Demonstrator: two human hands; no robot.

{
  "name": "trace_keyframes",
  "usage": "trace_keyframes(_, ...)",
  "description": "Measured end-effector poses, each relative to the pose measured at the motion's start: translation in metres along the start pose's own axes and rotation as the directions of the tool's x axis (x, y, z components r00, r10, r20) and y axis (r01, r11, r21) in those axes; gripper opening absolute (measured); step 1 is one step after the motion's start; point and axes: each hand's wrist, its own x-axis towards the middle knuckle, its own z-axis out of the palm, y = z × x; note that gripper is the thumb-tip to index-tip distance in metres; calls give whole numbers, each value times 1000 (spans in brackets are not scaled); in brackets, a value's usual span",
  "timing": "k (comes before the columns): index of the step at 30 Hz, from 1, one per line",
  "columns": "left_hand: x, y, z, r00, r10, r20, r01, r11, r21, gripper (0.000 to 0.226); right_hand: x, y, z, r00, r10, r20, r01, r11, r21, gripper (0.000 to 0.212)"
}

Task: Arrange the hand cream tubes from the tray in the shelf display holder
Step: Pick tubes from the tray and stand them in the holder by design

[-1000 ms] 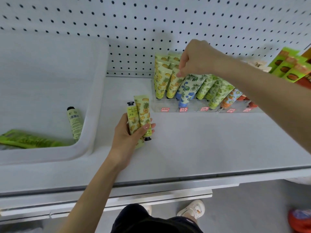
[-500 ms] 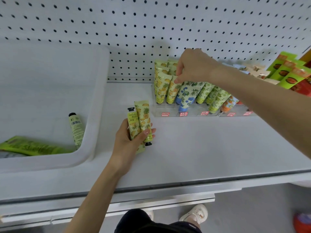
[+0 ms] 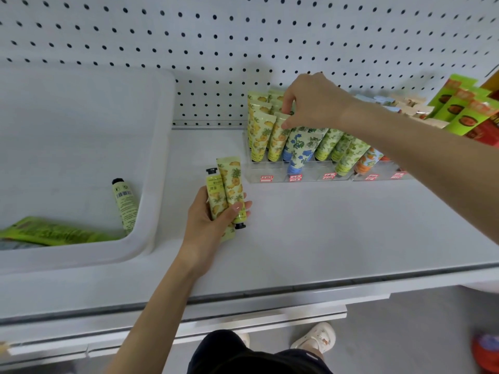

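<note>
My left hand point(image 3: 209, 220) grips two pineapple-print hand cream tubes point(image 3: 226, 191) just above the shelf, left of the display holder. My right hand point(image 3: 310, 102) reaches over the clear display holder point(image 3: 305, 171) and pinches the top of a pineapple tube point(image 3: 278, 136) standing in its second slot. More pineapple tubes point(image 3: 258, 125) fill the leftmost slots, with blue-flower point(image 3: 299, 149), green and orange tubes to the right. In the white tray point(image 3: 159, 163) at left lies one pale green tube point(image 3: 125, 206) with a black cap.
A flat bright green packet point(image 3: 51, 234) lies in the tray's near corner. Green and red boxes point(image 3: 464, 106) stand at the far right of the shelf. The pegboard wall rises behind. The shelf's front edge point(image 3: 270, 292) runs below my left arm.
My right hand has stayed over the holder's pineapple tubes, fingers working at the top of one. My left hand and its two tubes have barely moved. The camera has tilted slightly.
</note>
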Motion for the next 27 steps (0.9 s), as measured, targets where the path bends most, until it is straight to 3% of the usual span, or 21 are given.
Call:
trace_keyframes(7,-2,3,1,1000,-7,17,7,1000,16,30,-12,-3,-15,999,4,-39,-3,999,38,25)
trace_keyframes(10,-4,8,3,999,-33,35,33,999,11,31,-32,-10,-26,998,-12,-67,20,991,131,19)
trace_keyframes(16,-40,17,21,992,-32,124,50,989,-142,45,-92,-34,-5,990,-136,42,120,954,273,17)
trace_keyframes(20,-56,21,35,972,-29,234,40,998,-44,44,-110,-37,8,982,-157,104,100,900,423,31)
trace_keyframes(23,-58,24,36,962,-44,268,37,999,33,38,-116,-32,2,978,-106,179,-19,810,587,18)
trace_keyframes(27,-57,25,29,958,-26,287,-12,992,129,31,-118,-26,-11,951,-135,278,-60,802,594,12)
